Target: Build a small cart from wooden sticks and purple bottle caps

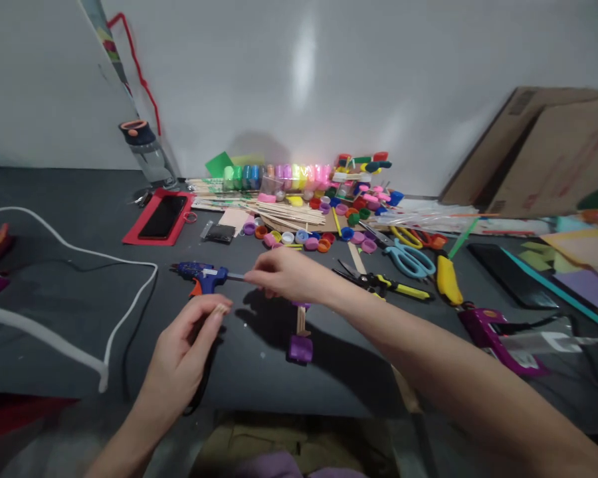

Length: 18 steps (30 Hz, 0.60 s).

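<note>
A blue glue gun (pixel 206 275) with an orange trigger lies on the dark table, its nozzle toward the left. A greyish glue stick (pixel 236 276) sticks out of its rear, and my right hand (pixel 284 273) pinches the far end of it. Just below the gun, my left hand (pixel 187 342) is closed, with a small pale wooden piece (pixel 222 309) between thumb and index finger. A small assembly of wooden sticks (pixel 301 322) with a purple block (pixel 300 349) at its near end rests under my right wrist.
Colourful bottle caps (pixel 301 236), wooden skewers (pixel 289 212) and clay tubs (pixel 279 176) line the back. Blue scissors (pixel 411 259) and yellow-handled pliers (pixel 403 288) lie to the right. A phone (pixel 163 217) and water bottle (pixel 149 156) stand back left; a white cable (pixel 80 250) crosses the left side.
</note>
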Each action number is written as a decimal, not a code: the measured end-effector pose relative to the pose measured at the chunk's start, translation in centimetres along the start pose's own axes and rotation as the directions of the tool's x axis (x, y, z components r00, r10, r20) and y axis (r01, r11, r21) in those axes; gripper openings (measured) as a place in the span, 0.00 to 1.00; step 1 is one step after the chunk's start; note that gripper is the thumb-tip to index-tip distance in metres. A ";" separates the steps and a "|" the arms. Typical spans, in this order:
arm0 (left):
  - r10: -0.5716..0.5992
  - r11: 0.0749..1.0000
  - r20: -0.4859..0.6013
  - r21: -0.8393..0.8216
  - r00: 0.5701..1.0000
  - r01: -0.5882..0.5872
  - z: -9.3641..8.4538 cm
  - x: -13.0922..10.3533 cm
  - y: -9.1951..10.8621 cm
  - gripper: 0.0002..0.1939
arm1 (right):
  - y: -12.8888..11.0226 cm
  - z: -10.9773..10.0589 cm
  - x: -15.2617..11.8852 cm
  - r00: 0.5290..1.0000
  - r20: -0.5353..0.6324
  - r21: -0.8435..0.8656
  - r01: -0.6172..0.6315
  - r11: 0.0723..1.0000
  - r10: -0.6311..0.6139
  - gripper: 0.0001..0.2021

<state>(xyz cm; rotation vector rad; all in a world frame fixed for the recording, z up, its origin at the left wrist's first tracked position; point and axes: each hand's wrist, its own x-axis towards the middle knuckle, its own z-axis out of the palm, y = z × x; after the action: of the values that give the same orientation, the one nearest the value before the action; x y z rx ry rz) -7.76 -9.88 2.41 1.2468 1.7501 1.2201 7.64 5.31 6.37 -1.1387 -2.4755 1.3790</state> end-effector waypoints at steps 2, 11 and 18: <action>-0.032 0.999 -0.047 0.040 0.998 0.034 -1.0 -1.3 -2.3 0.15 | -0.9 1.6 2.0 0.994 0.091 -0.035 -0.059 0.998 0.062 0.18; -0.362 0.782 0.083 -0.516 0.929 0.351 0.0 -1.0 -2.4 0.17 | -2.4 7.0 6.1 0.945 0.240 0.059 -0.244 0.968 0.224 0.16; -0.171 0.953 0.126 -0.230 0.977 0.197 1.7 -0.1 -2.3 0.15 | -2.4 7.4 7.2 0.967 0.041 -0.084 -0.246 0.966 0.250 0.20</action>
<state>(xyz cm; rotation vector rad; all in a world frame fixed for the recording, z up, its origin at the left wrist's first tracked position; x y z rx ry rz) -6.93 -9.69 -0.32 0.9649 1.5508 1.1951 -1.85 3.99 1.92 -1.4938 -2.5121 1.3953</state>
